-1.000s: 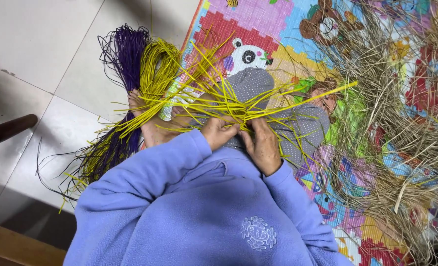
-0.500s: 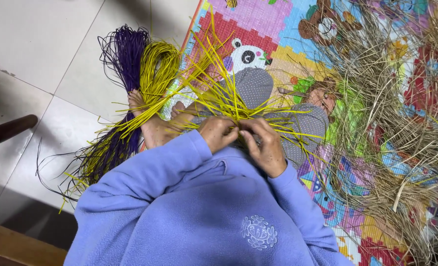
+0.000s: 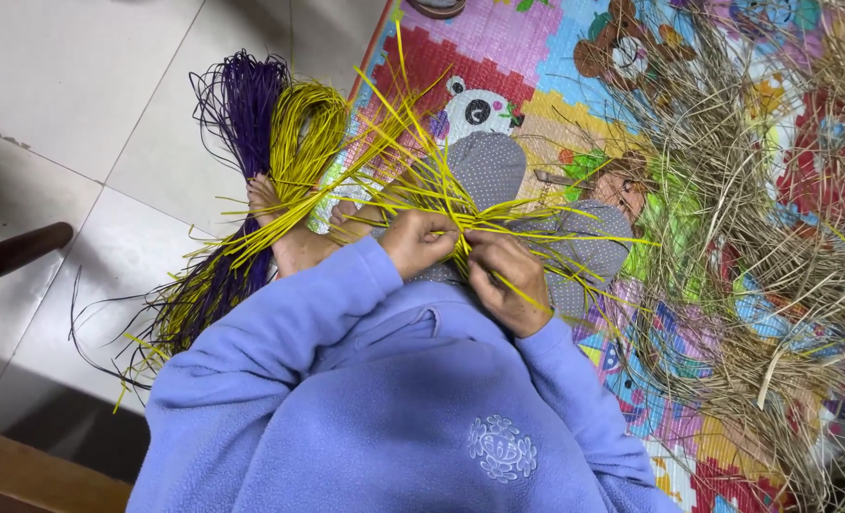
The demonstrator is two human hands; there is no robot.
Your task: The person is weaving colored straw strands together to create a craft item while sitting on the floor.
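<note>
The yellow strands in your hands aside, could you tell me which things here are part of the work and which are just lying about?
In the work:
- yellow strands, fanned out
- left hand, gripping them
- right hand, gripping them

Lying about:
- purple strand bundle on the tiles
- looped yellow bundle beside it
- dry straw heap
- colourful play mat

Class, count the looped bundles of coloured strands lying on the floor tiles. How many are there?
2: a purple bundle on the tiles, and a yellow bundle right beside it, next to the play mat. Others may be hidden.
</note>
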